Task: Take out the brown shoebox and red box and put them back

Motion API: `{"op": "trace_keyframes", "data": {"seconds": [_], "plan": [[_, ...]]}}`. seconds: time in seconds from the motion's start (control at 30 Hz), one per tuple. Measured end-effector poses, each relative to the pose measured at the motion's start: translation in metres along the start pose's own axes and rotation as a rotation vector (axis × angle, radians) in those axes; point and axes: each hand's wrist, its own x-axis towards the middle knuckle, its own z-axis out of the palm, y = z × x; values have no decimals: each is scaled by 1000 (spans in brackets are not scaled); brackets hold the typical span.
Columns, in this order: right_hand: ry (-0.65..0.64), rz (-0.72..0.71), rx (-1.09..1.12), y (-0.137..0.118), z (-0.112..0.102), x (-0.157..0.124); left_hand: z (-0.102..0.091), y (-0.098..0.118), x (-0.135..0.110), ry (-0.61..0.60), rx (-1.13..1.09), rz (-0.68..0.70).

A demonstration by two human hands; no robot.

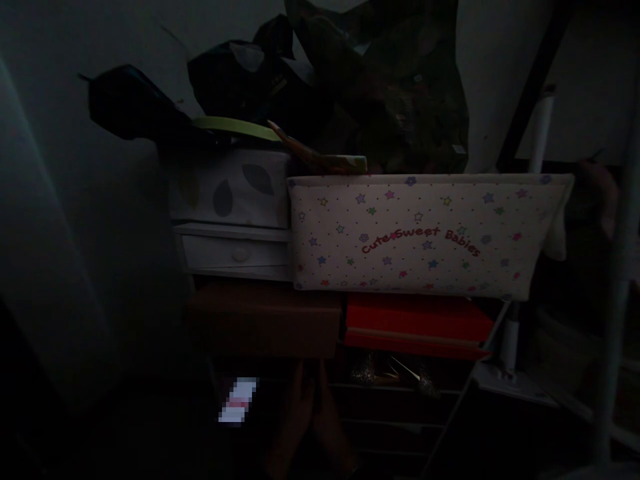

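Light very poor. Nearest: my left hand [299, 403] and right hand [327, 413] are side by side, a narrow dark gap between them, fingertips near the lower front edge of the brown box [265, 327]; whether they grip or merely touch it, I cannot tell. A bright pixelated rectangle [239, 400] shows to their left, glittery shoes [364, 368] to their right. Progress, by my judgement: the brown box sits level beside the red box [420, 323], not lifted clear; anything further is undone or too dark to confirm. Above: the white drawer [235, 253] and star-print bin [420, 233]; behind, a black bag [225, 77].
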Motion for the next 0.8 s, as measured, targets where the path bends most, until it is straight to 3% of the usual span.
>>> {"op": "trace_keyframes", "data": {"seconds": [0.17,0.27,0.37,0.43,0.57,0.8], "plan": [[70,-17,-244,-23,-18,-2,0,-3,3,77,40,77],[252,-29,-491,-38,-51,-1,-2,2,1,174,58,107],[473,-80,-733,-40,-90,3,2,9,-10,215,57,230],[535,-62,-855,-35,-108,6,10,12,-18,92,23,265],[412,-30,-1050,-22,-112,10,38,10,-30,-241,-88,114],[366,47,-1402,-13,-102,13,65,4,-31,-299,-171,9]]}}
